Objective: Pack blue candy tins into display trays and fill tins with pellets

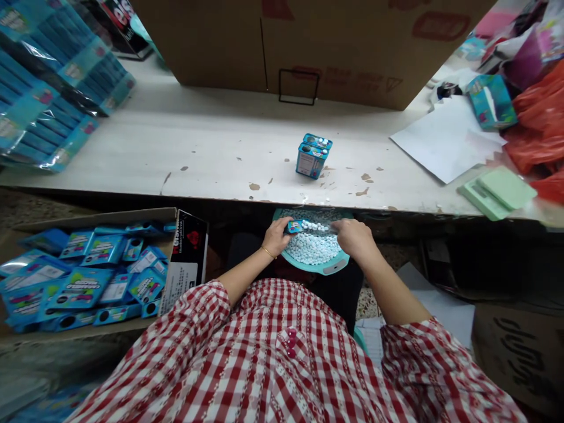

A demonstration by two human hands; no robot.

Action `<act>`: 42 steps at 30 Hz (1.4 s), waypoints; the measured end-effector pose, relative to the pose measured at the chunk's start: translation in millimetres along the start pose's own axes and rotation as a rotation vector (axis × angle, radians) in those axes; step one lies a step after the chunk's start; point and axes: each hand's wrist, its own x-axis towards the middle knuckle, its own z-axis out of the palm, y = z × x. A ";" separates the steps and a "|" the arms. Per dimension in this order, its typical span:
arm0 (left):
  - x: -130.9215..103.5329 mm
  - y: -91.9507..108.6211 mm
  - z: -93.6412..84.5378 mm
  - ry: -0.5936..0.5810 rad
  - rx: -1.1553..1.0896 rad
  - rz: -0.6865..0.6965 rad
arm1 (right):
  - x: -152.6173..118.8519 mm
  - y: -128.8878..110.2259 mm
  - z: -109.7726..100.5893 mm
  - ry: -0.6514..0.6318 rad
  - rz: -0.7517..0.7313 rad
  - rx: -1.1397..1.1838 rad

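Observation:
My left hand [276, 236] is closed around a small blue candy box [294, 226], held over a turquoise basin [333, 267]. White candy pellets [311, 249] fill much of the basin. My right hand [353, 236] grips a small scoop [330, 227] heaped with pellets, its tip at the box's opening. The scoop's handle is mostly hidden by my fingers. Two blue candy boxes [311, 163] stand side by side on the white table [211, 141], with white pellets at their tops.
At left, a carton [166, 282] holds several blue boxes; wrapped packs [48, 88] stand above it. A large cardboard box [229, 53] blocks the table's back. White paper [445, 141], a pale green scale [497, 191] and an orange plastic bag [540, 123] lie at right.

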 end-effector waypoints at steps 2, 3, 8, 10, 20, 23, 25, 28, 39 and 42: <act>0.0 0.9 1.4 -0.011 0.011 0.017 | -3.7 -15.7 -13.9 -0.026 -0.045 -0.107; 0.1 0.7 1.8 -0.011 0.005 0.019 | -5.7 -19.5 -18.4 -0.027 -0.061 -0.135; -1.0 -7.0 -0.7 0.028 -0.084 -0.029 | -16.6 12.5 -9.1 0.015 -0.031 -0.111; -2.7 -12.3 -2.5 0.044 -0.148 -0.053 | -16.4 34.7 12.7 0.005 0.020 -0.074; -11.8 -23.1 -3.8 0.097 -0.452 -0.199 | 43.7 -3.7 149.3 0.028 0.174 0.306; -13.3 -24.5 -6.7 0.095 -0.480 -0.235 | 52.3 3.9 160.9 0.110 0.147 0.586; -13.2 -25.4 -8.5 0.118 -0.493 -0.253 | 52.2 17.2 162.4 0.169 0.108 0.783; -11.4 -24.5 -10.4 0.149 -0.496 -0.256 | 45.7 36.4 154.6 0.198 0.078 0.866; -4.2 -4.8 1.5 0.072 -0.224 -0.075 | 3.2 37.6 43.7 0.150 -0.013 0.445; -5.1 -2.0 5.8 0.051 -0.145 -0.049 | -4.9 12.0 10.6 0.043 0.007 0.080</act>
